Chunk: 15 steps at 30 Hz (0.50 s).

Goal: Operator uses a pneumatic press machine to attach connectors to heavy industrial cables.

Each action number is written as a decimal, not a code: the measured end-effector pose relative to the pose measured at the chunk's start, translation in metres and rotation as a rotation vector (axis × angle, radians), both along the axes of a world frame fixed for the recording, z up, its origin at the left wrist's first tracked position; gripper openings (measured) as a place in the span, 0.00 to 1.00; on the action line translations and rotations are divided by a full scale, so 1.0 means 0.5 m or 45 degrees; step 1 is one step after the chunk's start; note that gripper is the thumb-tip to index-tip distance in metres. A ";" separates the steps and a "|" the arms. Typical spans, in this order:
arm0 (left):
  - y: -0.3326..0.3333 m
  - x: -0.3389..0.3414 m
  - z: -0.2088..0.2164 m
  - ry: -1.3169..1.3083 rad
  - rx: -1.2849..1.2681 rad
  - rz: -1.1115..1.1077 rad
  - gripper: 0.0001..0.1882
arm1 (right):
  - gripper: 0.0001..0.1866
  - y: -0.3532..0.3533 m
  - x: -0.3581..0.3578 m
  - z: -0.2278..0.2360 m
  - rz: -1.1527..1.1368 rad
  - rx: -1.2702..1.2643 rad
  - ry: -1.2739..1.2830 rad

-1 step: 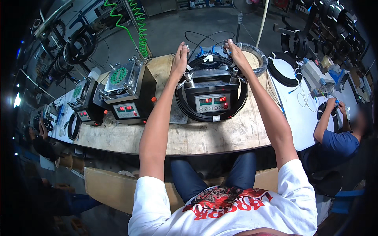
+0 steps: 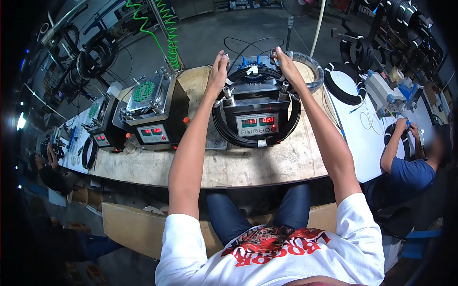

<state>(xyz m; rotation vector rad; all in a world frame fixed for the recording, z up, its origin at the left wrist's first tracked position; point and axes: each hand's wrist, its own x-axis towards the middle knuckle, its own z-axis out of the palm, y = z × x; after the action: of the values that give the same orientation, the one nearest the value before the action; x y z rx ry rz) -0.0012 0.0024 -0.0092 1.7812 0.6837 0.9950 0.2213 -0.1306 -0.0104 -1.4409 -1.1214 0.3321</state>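
In front of me on the bench stands a black polishing machine (image 2: 256, 124) with a lit red display and a row of buttons. A thick coil of black cable (image 2: 220, 127) is draped around it, bound with white tape. Blue connectors (image 2: 257, 61) ring the top plate at the back. My left hand (image 2: 219, 72) has its fingers closed at a metal clamp knob (image 2: 226, 57) on the far left corner. At the far right corner, my right hand (image 2: 286, 66) pinches a matching knob. Two front clamps (image 2: 228, 98) stand between my forearms.
Left of it are two similar machines, the nearer one (image 2: 151, 133) topped with green connectors. Orange-capped bottles (image 2: 186, 121) stand beside them. Green coiled hoses (image 2: 171, 43) hang behind. Another cable coil (image 2: 338, 97) lies on the white table at right, where a co-worker in blue (image 2: 411, 175) sits.
The lit digits on the machine displays look slightly different. Both hands and the cable coil stay in place.
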 end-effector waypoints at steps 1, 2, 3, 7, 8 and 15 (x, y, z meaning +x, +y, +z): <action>-0.003 0.002 0.001 -0.012 0.018 -0.021 0.36 | 0.36 -0.001 0.001 0.000 -0.010 0.034 -0.005; -0.002 0.001 0.001 -0.010 0.018 -0.021 0.36 | 0.36 0.001 0.002 0.000 -0.010 0.034 -0.003; -0.001 0.001 0.000 -0.009 0.019 -0.025 0.36 | 0.37 0.001 0.004 0.000 -0.016 0.003 -0.008; -0.011 0.000 0.007 0.037 -0.011 -0.012 0.36 | 0.39 0.000 0.013 -0.002 -0.003 -0.059 -0.018; -0.011 -0.002 0.008 0.038 -0.010 -0.010 0.36 | 0.39 0.000 0.010 -0.001 0.000 -0.058 -0.017; 0.004 0.001 0.001 0.043 0.063 0.018 0.35 | 0.45 0.008 -0.003 0.012 -0.071 -0.146 -0.016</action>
<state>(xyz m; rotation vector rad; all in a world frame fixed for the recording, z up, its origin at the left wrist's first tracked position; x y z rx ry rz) -0.0006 0.0043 -0.0085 1.8421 0.6995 1.0009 0.2198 -0.1268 -0.0044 -1.5746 -1.0843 0.3532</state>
